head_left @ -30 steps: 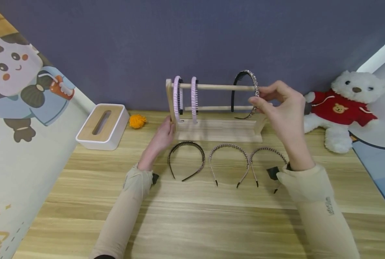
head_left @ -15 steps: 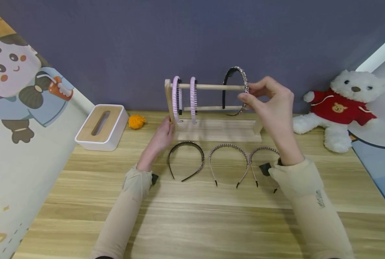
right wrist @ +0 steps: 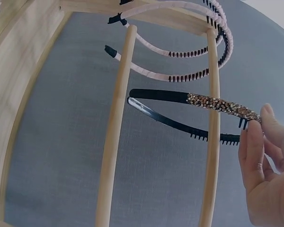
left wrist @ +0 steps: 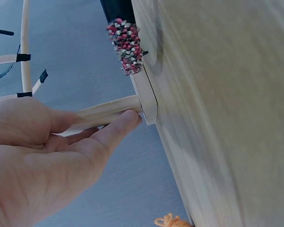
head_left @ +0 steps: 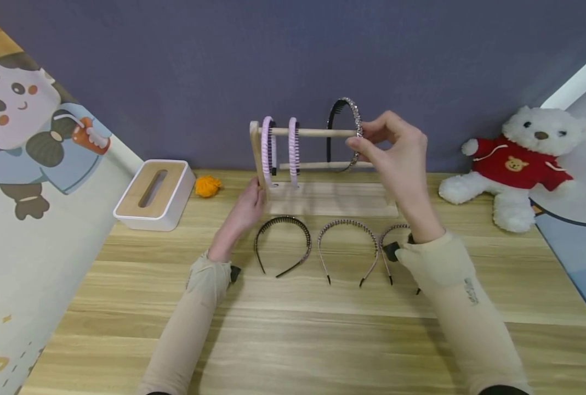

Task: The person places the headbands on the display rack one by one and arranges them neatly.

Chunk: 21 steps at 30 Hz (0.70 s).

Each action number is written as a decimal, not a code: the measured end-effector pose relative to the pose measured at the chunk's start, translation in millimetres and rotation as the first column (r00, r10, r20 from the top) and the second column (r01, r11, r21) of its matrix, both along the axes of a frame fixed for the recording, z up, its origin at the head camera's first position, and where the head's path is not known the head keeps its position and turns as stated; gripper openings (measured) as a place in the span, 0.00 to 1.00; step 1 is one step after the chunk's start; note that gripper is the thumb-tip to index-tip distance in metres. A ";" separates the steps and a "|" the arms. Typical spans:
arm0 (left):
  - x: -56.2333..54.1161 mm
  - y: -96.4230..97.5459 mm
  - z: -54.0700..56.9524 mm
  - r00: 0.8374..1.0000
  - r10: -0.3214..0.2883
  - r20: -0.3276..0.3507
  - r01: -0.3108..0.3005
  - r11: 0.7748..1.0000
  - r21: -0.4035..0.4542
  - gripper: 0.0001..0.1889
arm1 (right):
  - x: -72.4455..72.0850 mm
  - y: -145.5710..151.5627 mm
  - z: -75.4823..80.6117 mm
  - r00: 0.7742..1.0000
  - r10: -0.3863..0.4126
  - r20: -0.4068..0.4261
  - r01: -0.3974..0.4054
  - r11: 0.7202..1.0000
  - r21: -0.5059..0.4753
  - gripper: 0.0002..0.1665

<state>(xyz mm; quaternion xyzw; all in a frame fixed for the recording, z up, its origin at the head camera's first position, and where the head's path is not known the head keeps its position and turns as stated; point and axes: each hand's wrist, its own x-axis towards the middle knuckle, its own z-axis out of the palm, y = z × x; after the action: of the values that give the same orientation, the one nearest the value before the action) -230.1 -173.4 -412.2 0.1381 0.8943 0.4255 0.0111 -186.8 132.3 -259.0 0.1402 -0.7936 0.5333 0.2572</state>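
Note:
My right hand [head_left: 401, 159] pinches a black headband [head_left: 357, 118] with a glittering top between thumb and fingers. That headband encircles the upper rod of a wooden rack [head_left: 342, 207]; in the right wrist view its glittery stretch [right wrist: 222, 105] crosses in front of one rod. Two pink wrapped headbands, the outer one [head_left: 266, 145] and the inner one [head_left: 293, 151], hang at the rack's left end. My left hand [head_left: 247, 207] holds the rack's left upright [left wrist: 109, 109], its fingers along the wood in the left wrist view.
Before the rack lie a dark headband [head_left: 284, 218], a beaded headband [head_left: 348, 221] and another beaded headband [head_left: 390, 228], partly covered by my right sleeve. A tissue box [head_left: 174, 203] and an orange yarn ball [head_left: 207, 186] stand left; a white teddy bear [head_left: 515, 211] sits right.
My right hand has slid the glittery headband leftward along the upper rod, toward the pink ones. The left hand has stayed on the upright.

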 end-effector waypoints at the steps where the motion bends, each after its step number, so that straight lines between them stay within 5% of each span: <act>1: -5.8 -3.1 -9.7 1.000 -0.002 -0.015 0.002 1.000 0.004 0.26 | -0.7 -1.3 -0.1 1.000 0.001 0.002 -0.001 1.000 -0.001 0.15; 3: -21.8 -10.1 -32.9 1.000 -0.009 -0.021 0.009 1.000 0.003 0.27 | -2.2 -3.8 -0.2 1.000 0.001 0.005 -0.001 1.000 0.005 0.15; 7: -31.1 -16.0 -52.2 0.998 -0.016 -0.062 0.017 1.000 0.008 0.27 | -5.1 -8.6 -1.3 1.000 -0.003 0.006 0.003 1.000 0.028 0.16; 10: -14.4 -8.9 -28.0 0.999 -0.019 -0.045 0.020 1.000 0.009 0.26 | -6.4 -12.4 -2.7 1.000 0.008 0.008 -0.009 0.999 0.032 0.16; 11: -18.4 -9.5 -31.8 0.999 -0.015 -0.049 0.015 1.000 0.006 0.26 | -6.8 -13.7 -3.3 1.000 0.014 0.007 -0.015 0.999 0.032 0.16; 14: -9.8 -5.7 -19.1 0.999 -0.012 -0.034 0.012 1.000 0.005 0.26 | -7.5 -17.2 -4.6 1.000 0.026 0.011 -0.027 0.999 0.032 0.17; 21: -25.2 -11.9 -39.0 0.999 -0.009 -0.032 0.009 1.000 0.000 0.27 | -9.6 -25.5 -5.9 0.999 0.042 0.024 -0.043 0.998 0.048 0.18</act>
<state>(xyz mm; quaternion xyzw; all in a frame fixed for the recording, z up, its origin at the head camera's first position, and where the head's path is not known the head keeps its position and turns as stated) -255.2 -185.3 -451.2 0.1487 0.8936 0.4234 -0.0013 -196.4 106.8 -264.9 0.1569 -0.8060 0.5210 0.2332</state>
